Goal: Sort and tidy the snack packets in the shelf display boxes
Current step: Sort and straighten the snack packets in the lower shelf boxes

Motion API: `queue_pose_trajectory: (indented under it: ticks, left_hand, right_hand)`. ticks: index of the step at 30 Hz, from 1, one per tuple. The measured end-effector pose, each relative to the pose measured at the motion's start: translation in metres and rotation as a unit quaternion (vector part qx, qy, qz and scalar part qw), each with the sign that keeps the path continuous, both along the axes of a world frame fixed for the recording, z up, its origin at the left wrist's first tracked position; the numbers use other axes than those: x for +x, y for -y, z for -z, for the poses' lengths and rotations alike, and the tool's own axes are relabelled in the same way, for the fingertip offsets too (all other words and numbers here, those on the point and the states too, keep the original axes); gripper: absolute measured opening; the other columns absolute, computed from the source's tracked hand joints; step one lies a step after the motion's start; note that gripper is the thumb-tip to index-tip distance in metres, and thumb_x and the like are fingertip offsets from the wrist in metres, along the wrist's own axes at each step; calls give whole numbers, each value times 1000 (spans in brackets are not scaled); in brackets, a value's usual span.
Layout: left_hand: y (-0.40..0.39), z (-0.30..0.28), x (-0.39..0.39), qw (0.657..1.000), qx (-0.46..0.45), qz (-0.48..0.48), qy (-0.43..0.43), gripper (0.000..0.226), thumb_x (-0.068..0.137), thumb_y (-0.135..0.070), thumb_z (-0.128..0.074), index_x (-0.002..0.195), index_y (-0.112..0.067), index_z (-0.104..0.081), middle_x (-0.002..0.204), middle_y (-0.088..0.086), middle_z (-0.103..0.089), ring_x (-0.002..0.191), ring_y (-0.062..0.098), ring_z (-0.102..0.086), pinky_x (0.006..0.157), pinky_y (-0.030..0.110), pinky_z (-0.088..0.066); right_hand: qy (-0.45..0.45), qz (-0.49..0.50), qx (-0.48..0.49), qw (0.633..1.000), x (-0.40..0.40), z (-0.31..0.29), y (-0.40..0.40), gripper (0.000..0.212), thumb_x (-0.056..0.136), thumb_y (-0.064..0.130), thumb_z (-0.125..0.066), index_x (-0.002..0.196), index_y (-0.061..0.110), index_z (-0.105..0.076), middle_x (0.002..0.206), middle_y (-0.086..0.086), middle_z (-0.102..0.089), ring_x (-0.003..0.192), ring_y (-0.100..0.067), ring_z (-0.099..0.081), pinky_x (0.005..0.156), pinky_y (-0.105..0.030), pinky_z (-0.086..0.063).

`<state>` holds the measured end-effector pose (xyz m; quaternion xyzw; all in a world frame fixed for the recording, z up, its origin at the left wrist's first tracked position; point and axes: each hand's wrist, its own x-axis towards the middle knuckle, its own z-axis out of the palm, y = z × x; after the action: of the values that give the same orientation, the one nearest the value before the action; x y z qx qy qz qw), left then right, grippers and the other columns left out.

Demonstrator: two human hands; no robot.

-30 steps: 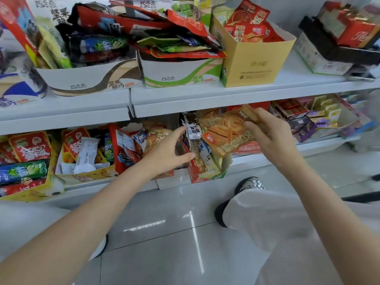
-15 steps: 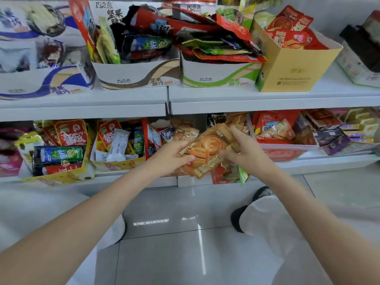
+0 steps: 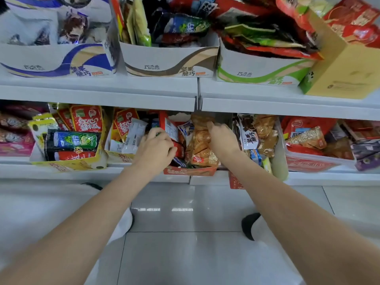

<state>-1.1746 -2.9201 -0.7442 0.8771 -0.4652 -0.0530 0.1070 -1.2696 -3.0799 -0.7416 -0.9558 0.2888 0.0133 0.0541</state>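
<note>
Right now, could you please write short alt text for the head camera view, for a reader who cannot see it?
A person's right hand pinches an orange biscuit packet standing in a red display box on the lower shelf, while the left hand reaches among packets in the same box. More crowded snack boxes fill the upper shelf.

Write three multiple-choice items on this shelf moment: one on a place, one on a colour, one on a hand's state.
1. Where does the orange biscuit packet stand?
A. upper shelf
B. red display box on the lower shelf
C. floor

2. What colour is the swoosh on the leftmost upper display box?
A. blue
B. green
C. brown

3. What is the right hand doing?
A. hanging idle
B. gripping the biscuit packet
C. resting on the floor

Answers: B, its base sits inside the red box; A, a blue swoosh crosses its front; B, its fingers curl round the packet's top.
</note>
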Motion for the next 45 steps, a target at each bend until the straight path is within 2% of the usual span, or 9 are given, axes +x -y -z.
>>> queue_pose_trajectory:
  ticks: [5,8,10,14,20,30,34,40,45]
  left_hand:
    - [5,2,9,986,-85,-115,-90,34,86,-19,-58,120,-17,-60,138,8,-36,130,31,-27,110,40,-25]
    - [6,2,10,968,-111,-127,-187,42,87,-14,-58,128,-16,-53,132,9,-39,120,23,-43,99,25,-32]
    - [5,2,9,970,-106,-121,-185,46,87,-12,-58,132,-15,-49,128,9,-41,116,23,-46,96,24,-34]
    - [0,4,9,973,-98,-123,-172,49,87,-10,-58,135,-12,-46,131,10,-42,119,25,-45,101,29,-34]
    - [-6,7,4,972,-104,-118,-175,51,87,-11,-57,137,-13,-43,126,10,-43,115,23,-46,98,29,-36]
    - [-7,8,2,972,-105,-111,-176,50,89,-12,-56,137,-12,-43,124,10,-44,113,21,-46,94,26,-37]
    - [-5,9,3,971,-107,-115,-178,50,89,-13,-56,137,-11,-43,124,10,-44,113,22,-46,94,26,-37]
    - [-6,11,2,970,-114,-117,-178,49,89,-14,-55,137,-11,-43,126,11,-44,114,22,-46,96,28,-39]
    - [-7,13,3,970,-123,-116,-177,49,89,-14,-56,136,-11,-44,124,10,-45,112,20,-46,90,22,-37]
  right_hand:
    - [5,48,-27,998,-4,13,0,63,78,-6,-56,135,7,-33,130,-20,-44,120,-37,-40,95,-43,-39]
    - [80,-90,-132,984,13,15,-12,56,72,-9,-59,125,3,-48,123,-24,-50,113,-43,-46,91,-49,-41]
    - [48,-184,-55,980,31,20,-19,52,81,-4,-53,132,4,-45,131,-21,-47,120,-39,-42,98,-46,-38]
    - [-63,-8,39,997,53,43,-9,63,91,30,-51,144,15,-20,144,-19,-30,130,-37,-30,108,-43,-24]
    - [23,87,173,981,57,51,-3,79,79,29,-70,141,11,-24,140,-15,-41,131,-34,-32,112,-41,-22]
    - [152,38,195,968,51,55,-1,63,77,10,-67,133,16,-41,131,-16,-48,123,-33,-42,101,-42,-40]
    - [65,-20,191,979,44,54,-1,39,82,7,-59,119,17,-57,133,-16,-39,122,-34,-37,102,-39,-37]
    - [-59,13,118,991,50,51,-7,88,81,15,-64,146,33,-8,147,-10,-26,133,-39,-20,107,-50,-24]
    - [-2,57,247,967,60,47,1,87,76,12,-72,143,30,-20,142,-10,-38,132,-32,-34,109,-45,-32]
